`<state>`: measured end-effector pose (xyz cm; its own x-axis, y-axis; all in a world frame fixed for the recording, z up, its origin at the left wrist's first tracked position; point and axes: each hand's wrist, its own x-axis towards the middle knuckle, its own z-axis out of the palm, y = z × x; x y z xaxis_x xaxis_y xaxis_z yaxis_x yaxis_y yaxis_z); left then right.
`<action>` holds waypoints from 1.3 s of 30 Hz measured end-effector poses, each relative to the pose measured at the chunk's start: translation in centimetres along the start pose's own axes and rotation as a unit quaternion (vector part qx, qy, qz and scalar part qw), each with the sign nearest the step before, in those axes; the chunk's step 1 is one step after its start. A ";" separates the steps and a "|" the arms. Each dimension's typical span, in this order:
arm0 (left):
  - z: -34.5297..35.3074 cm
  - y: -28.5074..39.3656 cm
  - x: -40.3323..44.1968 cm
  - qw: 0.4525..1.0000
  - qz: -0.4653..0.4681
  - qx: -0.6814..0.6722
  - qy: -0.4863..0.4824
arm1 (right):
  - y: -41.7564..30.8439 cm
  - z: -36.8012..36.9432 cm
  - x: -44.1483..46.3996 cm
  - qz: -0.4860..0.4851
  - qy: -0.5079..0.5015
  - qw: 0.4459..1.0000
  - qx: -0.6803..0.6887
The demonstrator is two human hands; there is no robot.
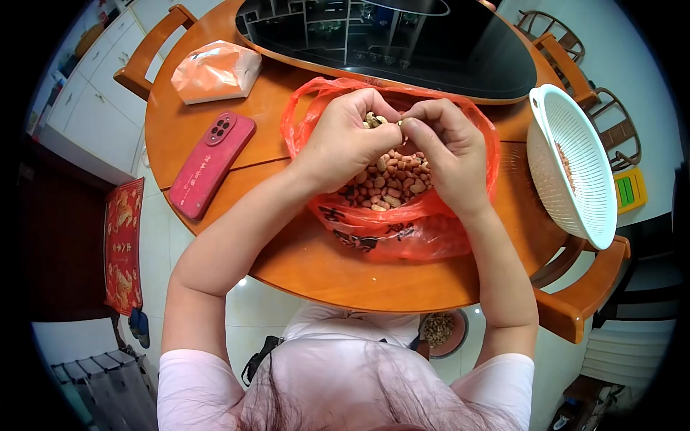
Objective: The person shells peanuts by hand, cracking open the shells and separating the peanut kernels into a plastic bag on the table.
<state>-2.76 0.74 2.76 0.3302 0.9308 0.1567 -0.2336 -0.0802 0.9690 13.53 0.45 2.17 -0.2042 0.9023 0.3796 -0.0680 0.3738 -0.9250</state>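
Note:
My left hand (351, 136) and my right hand (451, 147) meet above an open red plastic bag (424, 241), thumbs and fingertips pressed together. A small pale peanut (400, 123) shows between the fingertips, mostly covered by them. Several unshelled peanuts (372, 121) show in the curl of my left hand. Below both hands, the bag holds a heap of reddish-brown shelled peanuts (392, 176), with a few pale pods among them. Dark printed characters mark the front of the bag.
A white colander (575, 169) with some peanuts inside stands at the table's right edge. On the left lie a red phone (213, 165) and an orange tissue pack (217, 72). A black glass turntable (402, 54) covers the back. A bin of shells (442, 334) is on the floor.

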 end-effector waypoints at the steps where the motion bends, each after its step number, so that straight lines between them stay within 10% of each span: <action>1: 0.0 -0.3 0.1 1.000 -0.003 -0.013 0.004 | 0.2 0.0 0.0 -0.006 0.004 1.000 -0.012; 12: -0.6 0.1 0.6 1.000 0.006 0.020 -0.023 | 0.1 -1.4 0.8 0.057 -0.036 0.988 0.142; 18: -1.3 -0.8 1.3 0.866 0.354 0.351 -0.031 | -0.2 -2.6 0.9 -0.012 -0.079 0.997 0.002; 27: -1.4 -0.7 1.6 0.795 0.443 0.414 -0.031 | -0.5 -2.6 0.8 -0.028 -0.083 0.996 -0.009; 33: -1.5 -0.6 1.5 0.827 0.404 0.390 -0.026 | -0.6 -2.7 0.8 -0.008 -0.087 0.996 0.033; 39: -0.9 -0.1 0.8 0.996 0.016 0.079 -0.025 | -0.3 -2.7 1.0 -0.002 -0.072 0.996 0.051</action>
<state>-3.33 1.82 2.63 0.3712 0.9083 0.1927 -0.0986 -0.1678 0.9809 15.99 1.80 2.88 -0.3411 0.8577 0.3847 -0.1670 0.3475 -0.9227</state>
